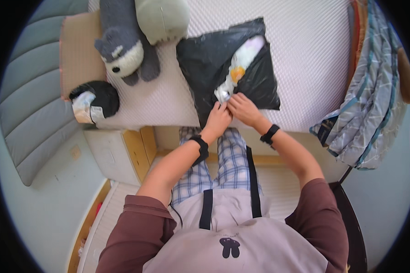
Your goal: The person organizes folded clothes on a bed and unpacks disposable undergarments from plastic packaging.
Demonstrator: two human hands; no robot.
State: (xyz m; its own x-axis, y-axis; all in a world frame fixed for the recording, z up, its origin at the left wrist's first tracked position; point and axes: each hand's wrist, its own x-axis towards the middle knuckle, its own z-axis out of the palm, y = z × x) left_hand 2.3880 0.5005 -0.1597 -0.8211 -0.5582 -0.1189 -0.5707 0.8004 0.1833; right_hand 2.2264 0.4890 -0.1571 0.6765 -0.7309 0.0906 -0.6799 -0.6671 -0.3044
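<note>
A black plastic bag (200,59) lies spread on the bed. Slanting across it is a long, narrow, crumpled white plastic package (246,53) with an orange patch in its middle and a pinkish far end. Its near end is bunched up and silvery. My left hand (218,119) comes up to this bunched end with its fingers closed there. From the right, my right hand (244,109) meets it, fingertips pressed together on the same end. The fingertips are close to each other, and just what they pinch is partly hidden.
A grey-and-white plush dog (127,52) and a pale round plush (163,20) lie at the far left of the bed (305,59). Nearer on the left sits another black bundle (105,98). A grey-blue patterned cloth (364,109) hangs at the right; a white cabinet (111,152) stands below left.
</note>
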